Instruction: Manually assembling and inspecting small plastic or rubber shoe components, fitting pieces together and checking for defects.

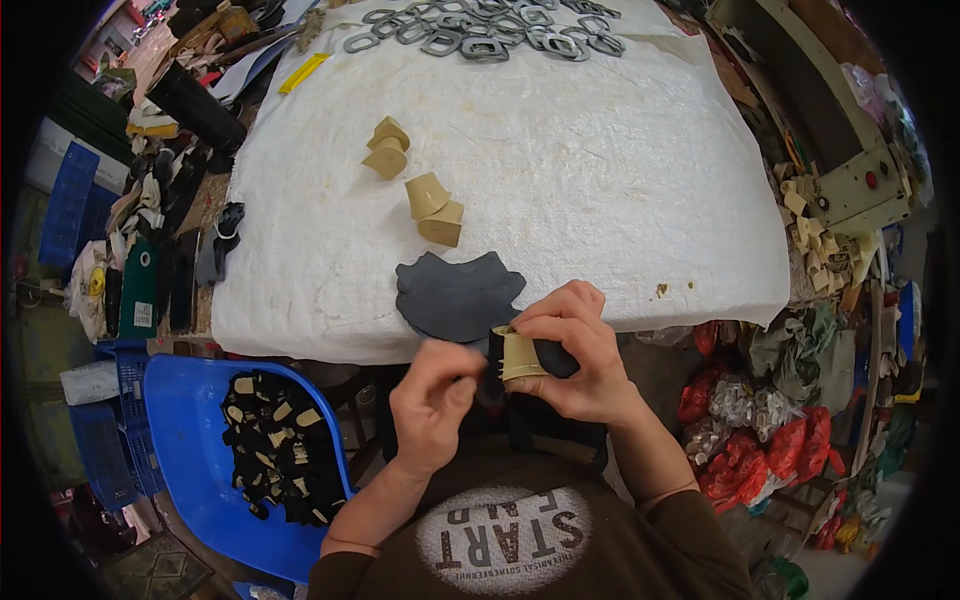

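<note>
My right hand (585,360) grips a beige shoe heel (520,355) between thumb and fingers, just off the table's near edge. A strip of dark covering material (495,350) shows along the heel's left side. Just left of it my left hand (435,395) is closed, fingertips curled toward the thumb and slightly blurred; what they hold, if anything, is hidden. Beyond both hands lie dark grey cut pieces of sheet material (455,290), overlapping on the white table cover. Further off, beige heels rest in two small groups, one nearer (435,210) and one farther (386,148).
A white woven sheet (600,180) covers the table. Many grey oval rings (485,30) are heaped at its far end, near a yellow strip (303,73). At my left stands a blue tub (185,450) of dark-covered heels; red plastic bags (740,470) lie low at right.
</note>
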`<state>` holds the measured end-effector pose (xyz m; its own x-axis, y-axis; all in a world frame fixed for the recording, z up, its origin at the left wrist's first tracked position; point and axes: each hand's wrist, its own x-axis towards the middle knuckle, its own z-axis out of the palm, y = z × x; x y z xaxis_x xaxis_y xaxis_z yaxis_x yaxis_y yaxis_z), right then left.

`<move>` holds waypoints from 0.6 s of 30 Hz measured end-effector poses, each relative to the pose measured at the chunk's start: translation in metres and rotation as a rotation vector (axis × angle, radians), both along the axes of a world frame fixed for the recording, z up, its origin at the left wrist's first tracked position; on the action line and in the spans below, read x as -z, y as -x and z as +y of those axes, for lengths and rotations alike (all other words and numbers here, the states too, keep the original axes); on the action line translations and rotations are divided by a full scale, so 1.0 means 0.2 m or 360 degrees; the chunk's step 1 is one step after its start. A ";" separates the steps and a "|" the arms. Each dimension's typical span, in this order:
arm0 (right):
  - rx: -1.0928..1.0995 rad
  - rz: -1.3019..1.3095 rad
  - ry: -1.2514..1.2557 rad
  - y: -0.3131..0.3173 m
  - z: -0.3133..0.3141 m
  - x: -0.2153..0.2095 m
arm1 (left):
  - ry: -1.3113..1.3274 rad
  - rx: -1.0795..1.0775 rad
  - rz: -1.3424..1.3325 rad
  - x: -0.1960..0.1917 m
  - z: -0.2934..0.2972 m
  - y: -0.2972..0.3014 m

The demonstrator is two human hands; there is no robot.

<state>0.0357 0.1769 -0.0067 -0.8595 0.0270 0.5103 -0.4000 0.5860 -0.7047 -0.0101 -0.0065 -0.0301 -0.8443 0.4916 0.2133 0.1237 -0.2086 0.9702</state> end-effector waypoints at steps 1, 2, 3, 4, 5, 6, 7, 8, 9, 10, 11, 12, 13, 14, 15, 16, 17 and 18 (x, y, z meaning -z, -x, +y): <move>0.0010 0.0000 0.0000 0.00 0.00 0.00 | 0.0000 0.0010 0.0000 0.00 0.00 -0.01; -0.0011 -0.0012 0.0007 0.00 -0.01 0.00 | 0.0011 0.0003 0.0076 0.00 -0.01 -0.02; -0.0032 -0.0024 0.0014 0.00 -0.01 0.00 | 0.0022 -0.0004 0.0153 0.00 -0.01 -0.02; -0.0033 -0.0023 0.0015 0.00 -0.02 0.00 | 0.0023 -0.0004 0.0154 0.00 0.00 -0.02; -0.0048 -0.0021 0.0075 0.00 -0.03 0.01 | 0.0016 -0.0031 0.0254 0.01 0.01 -0.01; -0.0064 -0.0019 0.0135 -0.01 -0.03 0.02 | 0.0009 -0.0059 0.0354 0.01 0.02 -0.01; -0.0067 -0.0018 0.0136 -0.01 -0.03 0.02 | 0.0010 -0.0061 0.0355 0.01 0.03 0.00; -0.0085 -0.0053 0.0173 -0.02 -0.04 0.02 | 0.0031 -0.0117 0.0579 0.00 0.04 0.01; -0.0104 -0.0088 0.0211 -0.02 -0.04 0.02 | 0.0052 -0.0174 0.0804 0.00 0.05 0.01; -0.0106 -0.0088 0.0214 -0.03 -0.04 0.02 | 0.0055 -0.0176 0.0804 0.00 0.05 0.01; -0.0142 -0.0115 0.0199 -0.03 -0.04 0.02 | 0.0103 -0.0218 0.0885 -0.01 0.05 0.00; -0.0178 -0.0143 0.0183 -0.03 -0.05 0.02 | 0.0151 -0.0260 0.0965 -0.02 0.05 -0.01; -0.0184 -0.0141 0.0188 -0.03 -0.05 0.03 | 0.0134 -0.0279 0.1104 -0.03 0.06 0.01; -0.0179 -0.0120 0.0145 -0.02 -0.05 0.03 | 0.0133 -0.0281 0.1106 -0.03 0.06 0.02; -0.0173 -0.0099 0.0102 -0.02 -0.05 0.03 | 0.0130 -0.0240 0.1150 -0.03 0.06 0.02; -0.0172 -0.0098 0.0099 -0.02 -0.04 0.02 | 0.0125 -0.0197 0.1194 -0.03 0.06 0.02; -0.0165 -0.0048 0.0143 -0.01 -0.04 0.02 | 0.0123 -0.0194 0.1191 -0.02 0.06 0.02; -0.0156 0.0001 0.0186 -0.01 -0.03 0.01 | 0.0025 -0.0173 0.0983 -0.01 0.05 0.01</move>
